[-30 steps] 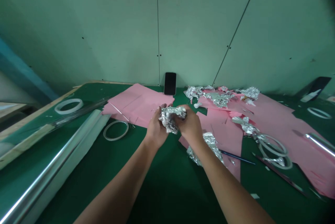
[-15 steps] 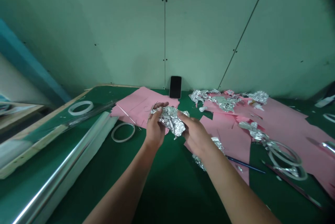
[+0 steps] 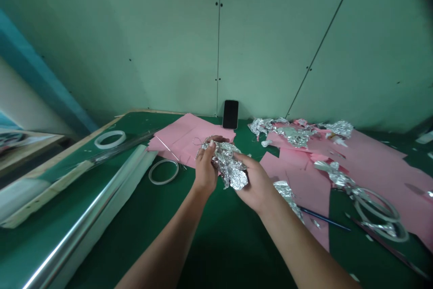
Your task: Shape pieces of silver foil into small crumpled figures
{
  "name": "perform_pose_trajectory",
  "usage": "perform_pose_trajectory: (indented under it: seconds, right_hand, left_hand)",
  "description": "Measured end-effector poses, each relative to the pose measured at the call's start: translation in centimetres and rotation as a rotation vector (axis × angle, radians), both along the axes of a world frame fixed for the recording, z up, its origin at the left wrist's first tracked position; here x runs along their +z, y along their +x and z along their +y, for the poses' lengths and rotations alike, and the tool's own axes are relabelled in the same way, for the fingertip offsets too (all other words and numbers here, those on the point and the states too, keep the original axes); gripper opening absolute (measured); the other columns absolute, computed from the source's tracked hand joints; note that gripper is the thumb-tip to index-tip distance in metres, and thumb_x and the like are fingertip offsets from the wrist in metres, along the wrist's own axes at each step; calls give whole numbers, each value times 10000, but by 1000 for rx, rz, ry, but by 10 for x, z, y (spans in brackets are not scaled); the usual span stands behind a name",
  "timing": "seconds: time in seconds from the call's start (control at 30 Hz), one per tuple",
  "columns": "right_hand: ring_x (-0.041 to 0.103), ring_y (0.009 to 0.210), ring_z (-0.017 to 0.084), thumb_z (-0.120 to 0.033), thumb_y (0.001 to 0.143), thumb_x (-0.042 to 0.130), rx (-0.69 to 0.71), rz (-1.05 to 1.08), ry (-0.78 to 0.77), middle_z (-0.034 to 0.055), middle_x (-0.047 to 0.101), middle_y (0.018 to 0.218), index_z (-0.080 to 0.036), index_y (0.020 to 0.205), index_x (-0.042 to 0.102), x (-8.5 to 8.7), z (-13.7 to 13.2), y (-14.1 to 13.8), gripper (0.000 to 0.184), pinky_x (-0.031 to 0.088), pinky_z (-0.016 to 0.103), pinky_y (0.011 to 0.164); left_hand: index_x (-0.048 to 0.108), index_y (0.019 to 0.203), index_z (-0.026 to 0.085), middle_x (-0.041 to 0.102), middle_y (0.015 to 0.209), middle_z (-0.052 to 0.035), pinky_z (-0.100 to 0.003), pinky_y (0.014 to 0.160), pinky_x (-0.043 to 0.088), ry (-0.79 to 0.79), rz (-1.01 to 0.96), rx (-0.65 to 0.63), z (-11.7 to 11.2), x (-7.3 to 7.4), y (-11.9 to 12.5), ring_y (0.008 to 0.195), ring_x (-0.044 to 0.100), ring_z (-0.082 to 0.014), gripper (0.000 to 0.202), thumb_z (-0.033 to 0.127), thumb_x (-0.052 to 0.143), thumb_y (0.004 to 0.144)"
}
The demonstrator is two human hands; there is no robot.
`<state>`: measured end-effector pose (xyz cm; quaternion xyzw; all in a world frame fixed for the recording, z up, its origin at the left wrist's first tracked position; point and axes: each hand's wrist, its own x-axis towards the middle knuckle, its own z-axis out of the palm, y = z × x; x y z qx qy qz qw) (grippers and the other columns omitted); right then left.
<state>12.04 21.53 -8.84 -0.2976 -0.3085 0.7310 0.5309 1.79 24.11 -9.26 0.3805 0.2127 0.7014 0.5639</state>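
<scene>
Crumpled aluminium foil (image 3: 230, 165) is held between both hands above the green table. My left hand (image 3: 206, 167) closes on its left side, thumb on top and fingers behind. My right hand (image 3: 253, 181) grips the right side, its thumb lying over the foil and the other fingers hidden beneath. Behind the hands lie pink paper sheets (image 3: 184, 131) with thin wires (image 3: 167, 147) on them. A ring of white tape (image 3: 163, 172) rests to the left of my left hand. Another piece of foil (image 3: 286, 192) lies partly behind my right forearm.
A foil roll (image 3: 88, 217) and a wooden strip (image 3: 47, 194) lie on the left. A phone (image 3: 230, 114) leans against the wall. Foil scraps (image 3: 294, 135) cover pink paper on the right, near a dark blue pen-like stick (image 3: 326, 219) and tape rings (image 3: 379, 205).
The foil has been turned in my hands, and a flap now hangs lower toward me. My right hand has rolled more palm-up. The whole view has shifted slightly.
</scene>
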Motion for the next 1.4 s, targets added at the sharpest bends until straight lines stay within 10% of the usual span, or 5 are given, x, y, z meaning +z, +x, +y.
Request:
perform_pose_trajectory:
  seconds: [0.87,1.4]
  right_hand:
    - [617,730,160,-263,676,797,-96,54,-320,35,703,896,-195,959,693,11,-10,-4,309,485,295,655]
    - [657,912,222,-303,686,784,-126,72,-259,57,727,961,-191,1005,701,15,-7,-4,349,510,333,743]
  left_hand:
    - [657,813,183,634,820,-34,-310,736,502,-23,17,97,4,-1,-9,800,641,-176,212,378,575,835]
    - [594,821,190,614,813,-9,-242,582,435,-65,76,43,4,-5,-2,625,552,-99,185,316,715,760]
